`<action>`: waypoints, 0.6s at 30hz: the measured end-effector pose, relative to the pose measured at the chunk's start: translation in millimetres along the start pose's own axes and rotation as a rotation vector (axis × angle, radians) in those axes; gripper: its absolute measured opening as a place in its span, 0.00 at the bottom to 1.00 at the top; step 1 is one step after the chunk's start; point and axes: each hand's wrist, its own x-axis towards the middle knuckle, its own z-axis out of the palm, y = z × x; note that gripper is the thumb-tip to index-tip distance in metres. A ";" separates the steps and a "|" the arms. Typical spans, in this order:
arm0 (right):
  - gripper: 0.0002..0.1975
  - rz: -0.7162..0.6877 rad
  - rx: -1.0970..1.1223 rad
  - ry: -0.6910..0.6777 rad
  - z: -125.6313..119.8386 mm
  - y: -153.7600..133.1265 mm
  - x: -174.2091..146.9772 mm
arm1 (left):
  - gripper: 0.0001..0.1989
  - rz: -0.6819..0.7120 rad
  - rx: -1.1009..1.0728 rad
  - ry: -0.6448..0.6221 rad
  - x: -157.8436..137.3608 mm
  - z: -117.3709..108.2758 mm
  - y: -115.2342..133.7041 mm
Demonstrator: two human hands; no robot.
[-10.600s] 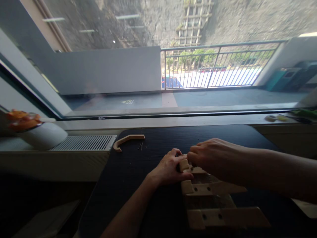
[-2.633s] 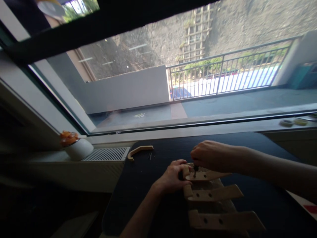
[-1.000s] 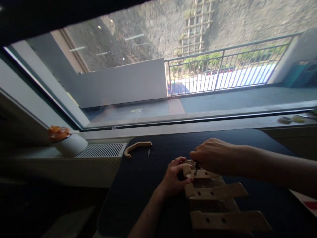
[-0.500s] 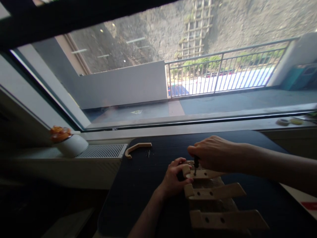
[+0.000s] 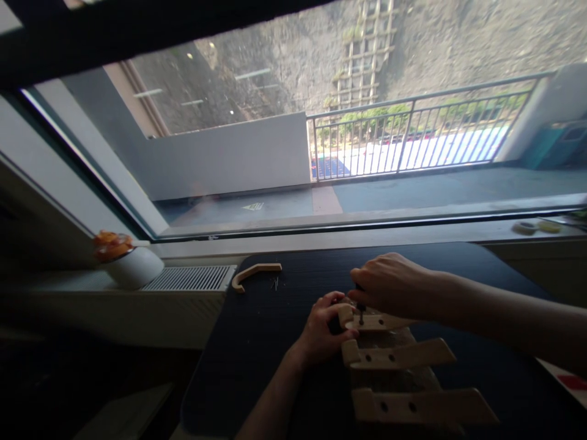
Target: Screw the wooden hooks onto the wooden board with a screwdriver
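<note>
My right hand (image 5: 389,284) is closed around a screwdriver (image 5: 361,308); its dark handle is mostly hidden by the fingers. The shaft points down into a hole near the left end of the farthest wooden hook (image 5: 373,322). With thumb and fingers, my left hand (image 5: 323,327) grips the curved left end of that same hook. Two more wooden hooks, a middle one (image 5: 401,354) and a nearest one (image 5: 426,406), lie in a row towards me, each with two dark holes. Beneath them runs a brownish board (image 5: 389,380), partly covered by the hooks.
On the dark table (image 5: 238,354), a loose wooden hook (image 5: 257,269) lies at the far left, with several small screws (image 5: 275,283) beside it. A white pot (image 5: 132,267) with something orange stands on the left ledge. Rolls of tape (image 5: 525,228) rest on the windowsill.
My right hand has turned slightly around the screwdriver, which stays at the same hole. My left hand and the hooks stay in place.
</note>
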 end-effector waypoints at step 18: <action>0.15 0.073 0.022 0.001 11.5 3.7 -8.3 | 0.21 -0.005 -0.010 -0.009 -0.8 0.0 0.2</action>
